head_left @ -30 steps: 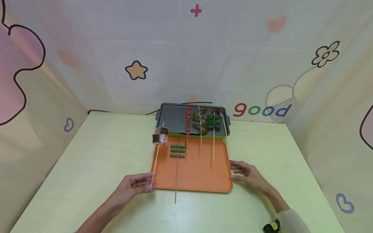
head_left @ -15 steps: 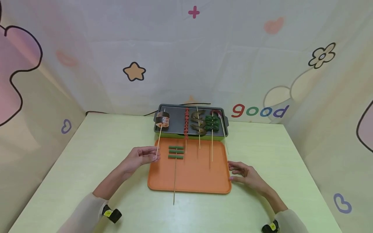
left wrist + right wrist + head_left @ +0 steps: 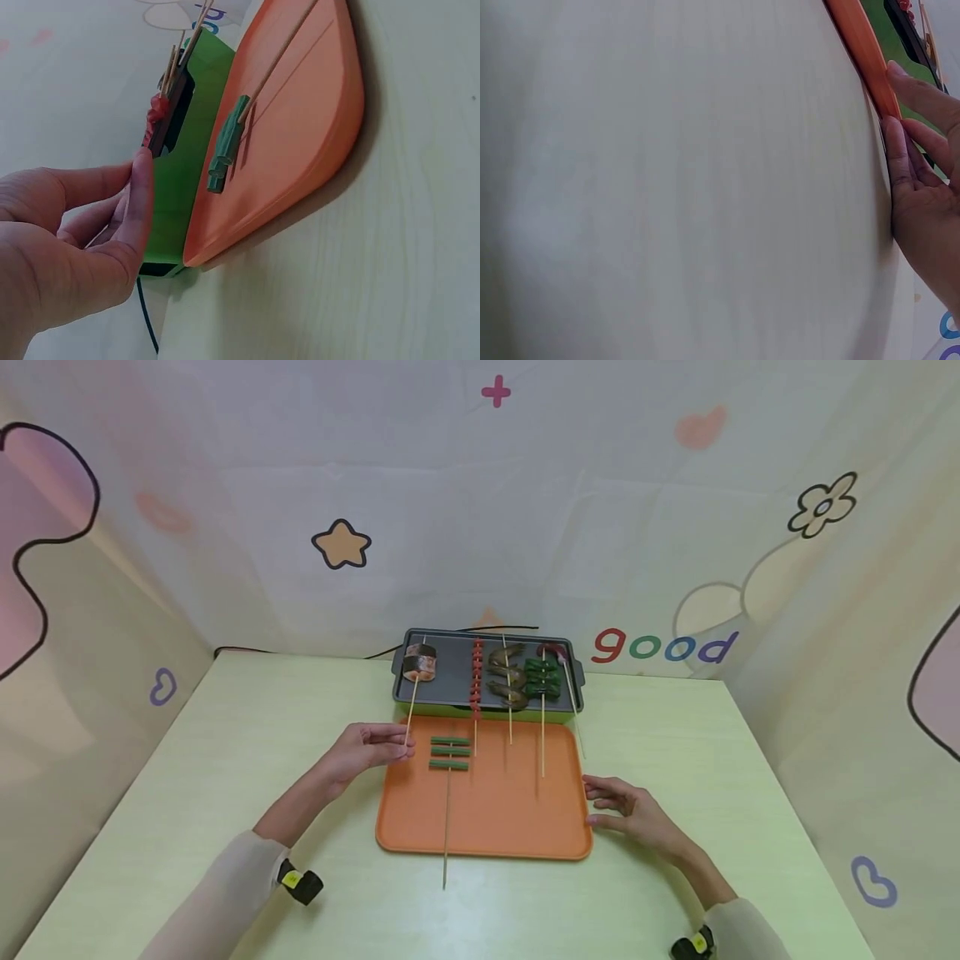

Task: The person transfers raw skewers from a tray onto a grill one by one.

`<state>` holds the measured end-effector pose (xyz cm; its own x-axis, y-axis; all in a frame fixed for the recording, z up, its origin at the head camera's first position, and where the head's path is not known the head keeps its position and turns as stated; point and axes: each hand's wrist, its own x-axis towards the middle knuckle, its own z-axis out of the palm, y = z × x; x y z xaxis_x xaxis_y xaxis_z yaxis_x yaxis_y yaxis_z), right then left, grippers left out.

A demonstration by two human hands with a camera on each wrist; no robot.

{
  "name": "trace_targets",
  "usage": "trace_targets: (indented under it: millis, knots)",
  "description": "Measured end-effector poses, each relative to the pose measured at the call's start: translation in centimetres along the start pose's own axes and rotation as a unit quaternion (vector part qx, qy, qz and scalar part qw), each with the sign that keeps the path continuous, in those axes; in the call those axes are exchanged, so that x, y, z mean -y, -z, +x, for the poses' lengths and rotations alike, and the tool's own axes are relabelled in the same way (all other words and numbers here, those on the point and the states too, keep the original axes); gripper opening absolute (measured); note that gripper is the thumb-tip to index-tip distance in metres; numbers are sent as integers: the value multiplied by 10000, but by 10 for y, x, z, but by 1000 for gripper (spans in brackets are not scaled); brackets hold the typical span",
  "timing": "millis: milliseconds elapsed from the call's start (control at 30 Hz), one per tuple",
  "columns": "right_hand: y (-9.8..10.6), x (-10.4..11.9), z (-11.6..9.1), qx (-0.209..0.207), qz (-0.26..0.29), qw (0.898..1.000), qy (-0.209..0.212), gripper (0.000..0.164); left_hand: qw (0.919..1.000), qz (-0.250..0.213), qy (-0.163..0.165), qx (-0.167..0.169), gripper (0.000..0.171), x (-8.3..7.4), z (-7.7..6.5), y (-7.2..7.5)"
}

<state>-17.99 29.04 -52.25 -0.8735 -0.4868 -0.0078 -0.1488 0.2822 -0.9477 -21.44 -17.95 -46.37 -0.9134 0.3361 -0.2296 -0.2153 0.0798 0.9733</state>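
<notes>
My left hand (image 3: 369, 752) pinches the lower stick of a skewer with a thick chunk of fish (image 3: 419, 663), pink with a dark skin band. The chunk lies over the left end of the grey griddle plate (image 3: 452, 681). In the left wrist view, thumb and fingertips (image 3: 141, 161) meet close to the green grill base (image 3: 171, 217), the stick hidden there. My right hand (image 3: 633, 810) has its fingers loosely extended, fingertips at the right rim of the orange tray (image 3: 517, 835). A skewer of green vegetable pieces (image 3: 449, 752) lies on the tray, its stick crossing the front rim.
Across the griddle's right half lie a red skewer (image 3: 476, 681), a shrimp skewer (image 3: 507, 675), a leafy green skewer (image 3: 542, 678) and a dark red piece on a stick (image 3: 552, 650). Their sticks jut out over the tray. A patterned curtain (image 3: 420, 485) stands behind the table (image 3: 300, 693).
My left hand has moved forward, bringing the fish skewer from over the tray's left corner up to the griddle's left end. My right hand has stayed at the tray's rim.
</notes>
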Motion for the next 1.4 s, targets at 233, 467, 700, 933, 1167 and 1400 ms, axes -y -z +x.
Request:
trace_targets:
  millis: [233, 467, 700, 933, 1167, 1400]
  knots:
    - [0, 1, 0, 8, 8, 10000, -86, 65, 9998, 90, 13, -155, 51, 3, 3, 0]
    - [0, 1, 2, 9, 30, 9999, -165, 65, 9997, 115, 89, -183, 49, 0, 2, 1]
    - [-3, 0, 1, 25, 67, 9998, -182, 65, 9990, 338, 282, 7, 50, 8, -14, -3]
    - [-3, -1, -2, 4, -22, 9998, -173, 64, 9973, 328, 280, 592, 58, 27, -54, -18]
    - [-1, 0, -2, -75, -93, 9996, -251, 65, 9948, -200, 273, 962, 55, 45, -88, -45]
    - [-1, 2, 0, -67, -98, 9998, -153, 64, 9933, -699, 520, 758, 47, 60, -102, -71]
